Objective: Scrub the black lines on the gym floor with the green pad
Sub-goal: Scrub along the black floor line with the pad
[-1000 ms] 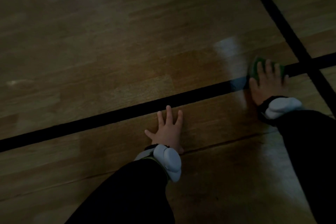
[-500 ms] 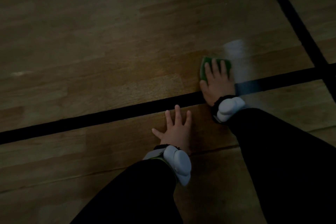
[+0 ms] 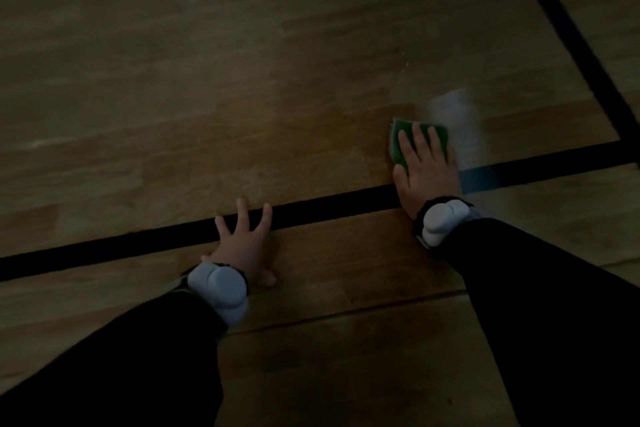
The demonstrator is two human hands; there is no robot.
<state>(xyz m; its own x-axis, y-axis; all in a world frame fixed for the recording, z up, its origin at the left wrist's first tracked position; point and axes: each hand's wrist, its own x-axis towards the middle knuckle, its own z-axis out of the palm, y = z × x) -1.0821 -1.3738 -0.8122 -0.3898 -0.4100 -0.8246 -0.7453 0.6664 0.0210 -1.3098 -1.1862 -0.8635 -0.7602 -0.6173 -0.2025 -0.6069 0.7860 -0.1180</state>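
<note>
- A person kneels or leans low over a dim wooden gym floor (image 3: 242,80), both arms in dark sleeves reaching forward.
- A long black line (image 3: 329,208) runs across the boards from lower left to upper right; a second black line (image 3: 568,31) crosses it near the right edge.
- The right hand (image 3: 427,166) lies flat on the green pad (image 3: 403,130), fingers straight and slightly spread, pressing down rather than curling round it. A flat palm most likely spreads the weight so the whole pad rubs the floor.
- The pad sits under the fingertips, on bare wood just beyond the long line. Only its far edge and left side show past the fingers; the heel of the hand lies over the line itself.
- Just right of the pad a pale, shiny patch (image 3: 457,114) marks the floor and the line; it may be wet or a reflection, I cannot tell which.
- The left hand (image 3: 242,243) rests open on the floor, fingers splayed, their tips reaching across the long line. It appears to serve as a brace, holding up the upper body.
- The left hand is well apart from the pad and holds nothing.
- Each wrist carries a pale, rounded wrist device (image 3: 441,222).
</note>
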